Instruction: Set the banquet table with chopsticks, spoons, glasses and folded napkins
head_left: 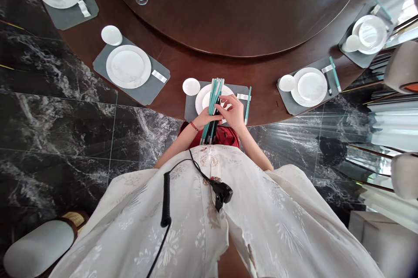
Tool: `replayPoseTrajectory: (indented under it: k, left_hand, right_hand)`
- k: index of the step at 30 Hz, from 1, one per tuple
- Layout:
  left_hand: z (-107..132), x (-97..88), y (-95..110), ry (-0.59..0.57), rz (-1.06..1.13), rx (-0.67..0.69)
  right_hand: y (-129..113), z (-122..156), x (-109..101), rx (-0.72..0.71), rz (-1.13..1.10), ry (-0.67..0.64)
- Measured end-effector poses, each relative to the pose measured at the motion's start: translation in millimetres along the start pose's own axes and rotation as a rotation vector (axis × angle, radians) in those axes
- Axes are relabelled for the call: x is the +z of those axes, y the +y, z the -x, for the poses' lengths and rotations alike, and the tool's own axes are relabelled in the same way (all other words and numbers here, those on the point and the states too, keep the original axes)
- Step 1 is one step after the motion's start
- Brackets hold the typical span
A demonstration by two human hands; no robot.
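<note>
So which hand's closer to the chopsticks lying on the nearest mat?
Right. The right hand is just left of those chopsticks; the left hand is farther left, gripping the bundle.

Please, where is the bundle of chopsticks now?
In the head view, the bundle of chopsticks is near the centre, in the left hand, partly over a white plate.

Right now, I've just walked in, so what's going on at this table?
A person's left hand grips a bundle of slim teal and black chopsticks, which partly hides a round white plate on a grey placemat. The right hand has its fingers at the bundle. Teal chopsticks also lie along that placemat's right edge, by a shiny white rest. Farther right, another setting has a long teal stick beside its round white plates.
</note>
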State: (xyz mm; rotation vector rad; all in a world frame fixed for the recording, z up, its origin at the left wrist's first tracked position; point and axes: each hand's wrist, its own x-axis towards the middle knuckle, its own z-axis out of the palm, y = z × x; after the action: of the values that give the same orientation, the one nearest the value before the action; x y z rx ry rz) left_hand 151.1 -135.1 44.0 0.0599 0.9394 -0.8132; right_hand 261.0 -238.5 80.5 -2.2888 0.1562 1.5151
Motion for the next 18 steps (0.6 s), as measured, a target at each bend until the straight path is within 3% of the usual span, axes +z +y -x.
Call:
replayPoseTrajectory:
  k: [5, 14, 18]
  left_hand:
    - [0, -2.2, 0, 0.002, 0.066, -0.005]
    - [-3, -3.7, -3, 0.001, 0.178, -0.026]
    - [-3, -11.8, -7, 0.05, 0.196, -0.004]
  right_hand:
    - [-2, -1, 0, 0.02, -0.077, -0.023]
    - [1, 8, 6, 0.254, -0.464, -0.067]
    - [-2, 26, -13, 0.25, -0.445, -0.074]
